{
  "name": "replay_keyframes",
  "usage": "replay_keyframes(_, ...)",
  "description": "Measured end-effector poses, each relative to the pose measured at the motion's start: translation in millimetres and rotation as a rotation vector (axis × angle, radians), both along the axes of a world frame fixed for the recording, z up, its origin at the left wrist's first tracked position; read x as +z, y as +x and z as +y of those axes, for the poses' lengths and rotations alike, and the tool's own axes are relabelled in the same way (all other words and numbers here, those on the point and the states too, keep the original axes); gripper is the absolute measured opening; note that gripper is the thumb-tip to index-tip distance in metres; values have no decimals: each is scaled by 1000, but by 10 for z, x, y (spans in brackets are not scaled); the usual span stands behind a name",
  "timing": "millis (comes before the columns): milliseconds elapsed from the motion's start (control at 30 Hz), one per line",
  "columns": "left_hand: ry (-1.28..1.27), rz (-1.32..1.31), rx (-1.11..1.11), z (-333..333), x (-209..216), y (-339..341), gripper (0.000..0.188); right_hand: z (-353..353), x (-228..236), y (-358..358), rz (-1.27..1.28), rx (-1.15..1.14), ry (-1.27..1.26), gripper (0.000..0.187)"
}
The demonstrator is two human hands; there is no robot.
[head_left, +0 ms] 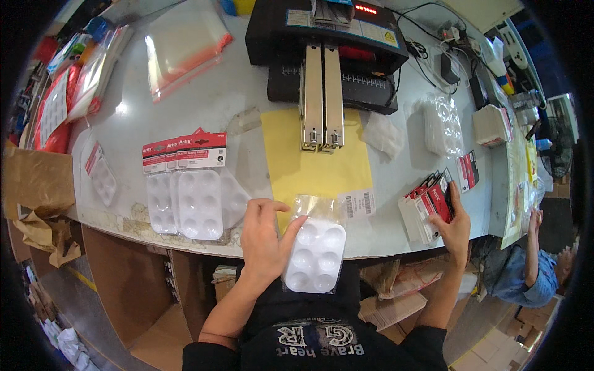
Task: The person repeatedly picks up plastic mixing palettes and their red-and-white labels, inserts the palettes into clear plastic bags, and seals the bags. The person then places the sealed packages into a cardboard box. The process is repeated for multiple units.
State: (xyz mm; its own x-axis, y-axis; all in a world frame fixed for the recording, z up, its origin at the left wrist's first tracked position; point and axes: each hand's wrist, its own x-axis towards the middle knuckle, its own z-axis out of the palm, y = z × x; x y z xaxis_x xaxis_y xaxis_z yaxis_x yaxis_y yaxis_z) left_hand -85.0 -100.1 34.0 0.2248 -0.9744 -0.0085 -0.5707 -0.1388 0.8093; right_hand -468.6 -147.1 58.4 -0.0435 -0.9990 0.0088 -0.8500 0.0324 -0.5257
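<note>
My left hand [263, 238] is closed on a white plastic paint palette [317, 256] in a clear bag, its thumb pressing the bag's upper part. The palette has several round wells and lies at the table's front edge, over my lap. On the right, my right hand [456, 226] grips at a stack of folded red and black header cards [416, 219], thumb on top and fingers along the far side. Whether it has one card or several is hard to tell. Bagged palettes with red header cards [199, 198] lie overlapped left of my left hand.
A black machine [334, 52] with two metal stapler arms [322, 99] overhangs a yellow sheet [284, 148]. Clear bags [185, 49] lie at the back left. Bare palettes [442, 127] stand stacked at the right, near more cards [492, 125]. Another person [526, 272] is at far right.
</note>
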Motion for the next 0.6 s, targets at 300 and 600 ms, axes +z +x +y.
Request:
replay_keyframes(300,84,645,-78,106,157,-42,13,-82,439,633,-93,-181,-49,48)
replay_keyframes(600,154,693,-155,130,426,-110,17,-267,689,1854,-413,437,374,34)
